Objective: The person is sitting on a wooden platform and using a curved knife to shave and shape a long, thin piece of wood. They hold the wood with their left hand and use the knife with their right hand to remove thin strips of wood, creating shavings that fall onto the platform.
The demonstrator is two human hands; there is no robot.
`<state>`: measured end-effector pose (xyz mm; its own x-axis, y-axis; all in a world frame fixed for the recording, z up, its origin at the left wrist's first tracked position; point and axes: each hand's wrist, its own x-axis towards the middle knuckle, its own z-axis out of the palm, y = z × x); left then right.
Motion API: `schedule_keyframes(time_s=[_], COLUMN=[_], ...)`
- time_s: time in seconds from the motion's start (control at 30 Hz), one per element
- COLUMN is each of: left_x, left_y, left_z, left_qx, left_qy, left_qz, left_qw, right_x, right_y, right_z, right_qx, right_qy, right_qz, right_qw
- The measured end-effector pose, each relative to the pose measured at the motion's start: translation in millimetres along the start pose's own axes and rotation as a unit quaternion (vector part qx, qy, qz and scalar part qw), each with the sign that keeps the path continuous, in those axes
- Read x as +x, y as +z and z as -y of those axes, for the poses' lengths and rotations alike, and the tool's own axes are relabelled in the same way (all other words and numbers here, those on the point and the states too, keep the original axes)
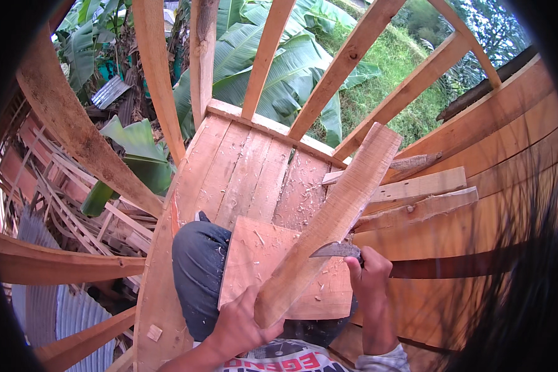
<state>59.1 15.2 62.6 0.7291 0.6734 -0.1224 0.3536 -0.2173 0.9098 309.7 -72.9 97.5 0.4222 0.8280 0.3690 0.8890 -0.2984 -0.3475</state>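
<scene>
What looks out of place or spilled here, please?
Pale wood shavings litter the plank floor and the square board; they look untidy there, though the knife in the right hand may explain them.

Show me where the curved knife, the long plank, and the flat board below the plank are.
Curved knife (335, 250): head view, middle of the blade.
Long plank (330, 222): head view, middle of its broad face.
Flat board (266, 252): head view, upper surface left of the plank.

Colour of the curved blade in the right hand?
Dark grey blade, held in the right hand; shows best in the head view.
</scene>
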Motion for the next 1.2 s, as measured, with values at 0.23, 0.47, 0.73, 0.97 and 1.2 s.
schedule_keyframes(time_s=[0.23, 0.47, 0.73, 0.97, 1.2], left_x=[2, 12, 17, 12, 15], left_y=[-2, 3, 11, 1, -7], left_z=[-8, -6, 18, 16, 20], left_qx=[-0.023, -0.021, -0.113, -0.095, -0.086], left_qy=[0.007, -0.018, -0.016, -0.037, -0.02], left_qz=[0.021, 0.031, 0.077, 0.09, 0.103], left_qw=[0.999, 0.999, 0.99, 0.991, 0.991], right_x=[0, -27, -12, -21, -29], right_y=[4, -1, -41, -40, -40], right_z=[-8, 26, 14, 3, -5], right_qx=[-0.04, 0.112, 0.445, 0.477, 0.51], right_qy=[0.042, 0.077, 0.168, 0.259, 0.266], right_qz=[-0.072, 0.112, 0.456, 0.432, 0.388], right_qw=[0.996, 0.984, 0.752, 0.72, 0.72])
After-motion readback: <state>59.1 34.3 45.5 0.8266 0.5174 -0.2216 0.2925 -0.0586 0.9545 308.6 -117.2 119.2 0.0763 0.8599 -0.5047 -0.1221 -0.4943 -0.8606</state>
